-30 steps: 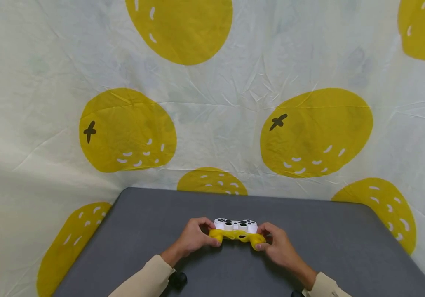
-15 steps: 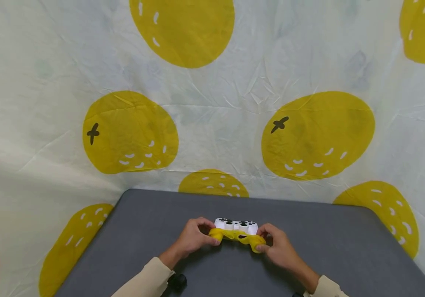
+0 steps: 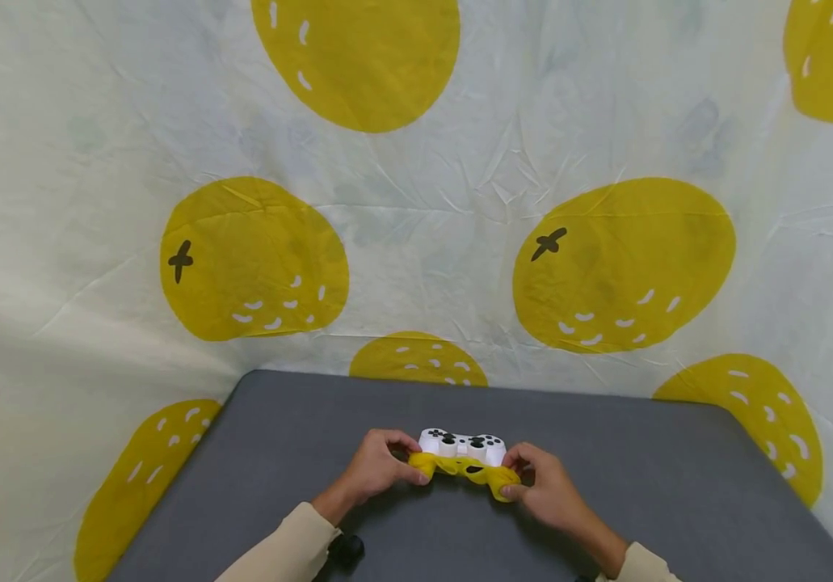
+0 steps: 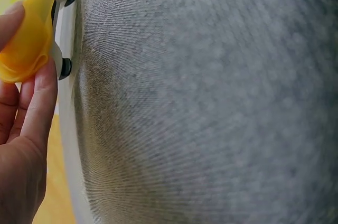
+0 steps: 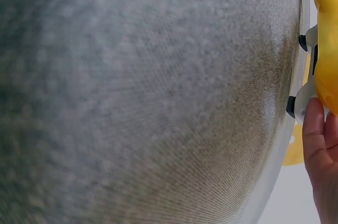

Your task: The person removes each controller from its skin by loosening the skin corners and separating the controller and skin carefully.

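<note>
Yellow cover (image 3: 465,467) sits half on a white gamepad (image 3: 462,444) above the grey desk (image 3: 678,485). Left hand (image 3: 375,469) and right hand (image 3: 543,487) each pinch one end of it with curled fingers (image 4: 41,100).

The desk (image 3: 678,485) is covered in a grey woven cloth, matt, with a fine rough weave that shows plainly in both wrist views. The game controller (image 3: 462,444) looks like hard white plastic, smooth with a slight sheen, its buttons and sticks black. The yellow cover (image 3: 463,466) half on it looks like soft, smooth, rubbery silicone, slightly translucent and creased where it bunches. The backdrop (image 3: 416,210) is thin, wrinkled, matt printed cloth.
</note>
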The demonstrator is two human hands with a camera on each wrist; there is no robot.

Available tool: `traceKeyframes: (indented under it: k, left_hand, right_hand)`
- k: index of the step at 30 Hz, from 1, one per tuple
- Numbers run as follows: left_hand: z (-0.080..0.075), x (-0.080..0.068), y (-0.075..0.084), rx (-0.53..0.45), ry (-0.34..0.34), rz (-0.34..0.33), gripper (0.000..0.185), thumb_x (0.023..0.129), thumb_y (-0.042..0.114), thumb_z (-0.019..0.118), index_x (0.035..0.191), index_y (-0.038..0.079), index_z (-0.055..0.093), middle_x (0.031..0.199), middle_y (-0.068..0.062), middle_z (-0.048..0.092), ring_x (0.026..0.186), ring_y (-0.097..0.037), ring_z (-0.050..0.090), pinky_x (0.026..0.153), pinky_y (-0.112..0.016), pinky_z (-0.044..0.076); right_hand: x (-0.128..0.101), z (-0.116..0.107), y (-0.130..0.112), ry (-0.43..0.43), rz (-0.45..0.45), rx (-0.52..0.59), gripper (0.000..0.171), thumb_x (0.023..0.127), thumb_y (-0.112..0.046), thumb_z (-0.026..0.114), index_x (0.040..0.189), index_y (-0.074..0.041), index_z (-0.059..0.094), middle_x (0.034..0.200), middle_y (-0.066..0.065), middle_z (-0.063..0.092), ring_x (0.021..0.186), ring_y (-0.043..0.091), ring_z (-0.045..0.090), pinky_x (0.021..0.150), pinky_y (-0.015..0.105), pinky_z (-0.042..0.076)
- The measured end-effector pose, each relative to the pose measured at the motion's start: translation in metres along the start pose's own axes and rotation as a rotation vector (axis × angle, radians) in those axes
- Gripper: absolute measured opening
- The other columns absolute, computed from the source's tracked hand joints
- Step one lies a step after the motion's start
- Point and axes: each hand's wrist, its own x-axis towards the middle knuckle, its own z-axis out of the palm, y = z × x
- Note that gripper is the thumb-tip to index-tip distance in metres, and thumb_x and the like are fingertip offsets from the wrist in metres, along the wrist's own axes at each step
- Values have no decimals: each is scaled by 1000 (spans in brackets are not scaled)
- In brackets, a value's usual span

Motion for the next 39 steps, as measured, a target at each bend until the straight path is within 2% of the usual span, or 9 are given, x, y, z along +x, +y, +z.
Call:
traceKeyframes:
  k: [7,16,22,27,34,39]
  left_hand:
    - [-1,-1,2,22,0,28,31,70,8,96,96,6,79,90,-7,75,82,-14,66,71,-27,57]
    - [-1,-2,3,35,2,20,30,71,9,96,96,8,80,89,-5,75,79,-12,65,70,-25,56]
    - [-1,-2,4,11,8,19,31,69,6,95,96,5,80,88,-10,75,77,-12,64,68,-22,55]
    - [-2,-2,5,-10,-7,9,29,70,3,94,96,3,79,86,-10,74,75,-14,64,66,-21,55]
    - [-2,-2,5,-26,-39,-5,28,71,2,92,96,1,79,84,-7,74,75,-14,64,65,-21,55]
    - [-2,-2,4,-37,-52,-7,27,72,1,92,95,-1,79,82,-6,74,73,-14,64,64,-21,54]
  right_hand:
    - [1,0,0,9,-23,2,31,74,8,85,92,-8,66,88,2,63,80,4,56,69,24,54]
    - [1,2,-7,19,79,-26,29,74,8,84,90,-8,66,86,2,63,79,8,56,70,24,53]
    - [0,3,-11,24,79,-40,28,73,8,84,88,-7,66,82,2,60,76,8,53,68,22,48]
    - [0,4,-12,42,64,-57,27,74,9,81,87,-8,66,79,1,60,73,6,51,66,21,45]
    - [0,6,-17,62,99,-102,25,78,9,79,85,-10,66,78,-1,59,73,7,50,66,21,43]
    - [0,6,-19,57,108,-129,24,77,8,79,84,-11,65,77,-2,58,72,7,50,67,21,42]
